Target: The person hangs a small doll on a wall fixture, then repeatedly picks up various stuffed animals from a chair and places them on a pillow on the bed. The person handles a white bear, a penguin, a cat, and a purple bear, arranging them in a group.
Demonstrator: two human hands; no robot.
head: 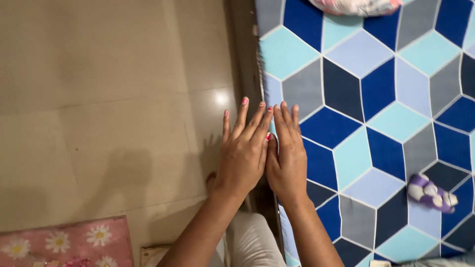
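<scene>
The left hand (242, 151) is stretched out flat, palm down, with its fingers straight and only slightly fanned, holding nothing. The right hand (288, 158) lies just beside it in the same flat pose, fingers together and empty too; the two hands touch along their inner edges, the left thumb side overlapping the right a little. The nails of the left hand carry pink polish.

Both hands sit at the near edge of a bed covered by a bedsheet (376, 113) printed with cube-like diamonds in dark blue, pale blue, turquoise and grey. The right hand is over the sheet's left border, while the left hand hangs mostly past that border, over the tiled floor (109, 84) (whether either palm actually presses the cloth cannot be told from this angle).

A small purple and white soft toy (430, 193) lies on the sheet well to the right of the right hand, nearer the lower edge of the view. At the top edge a pillow (354, 6) with a pinkish pattern shows in part, well apart from both hands. Down on the floor at lower left lies a pink mat (64, 242) with white daisy flowers, and a bare toe (211, 177) peeks out just beside the left wrist.
</scene>
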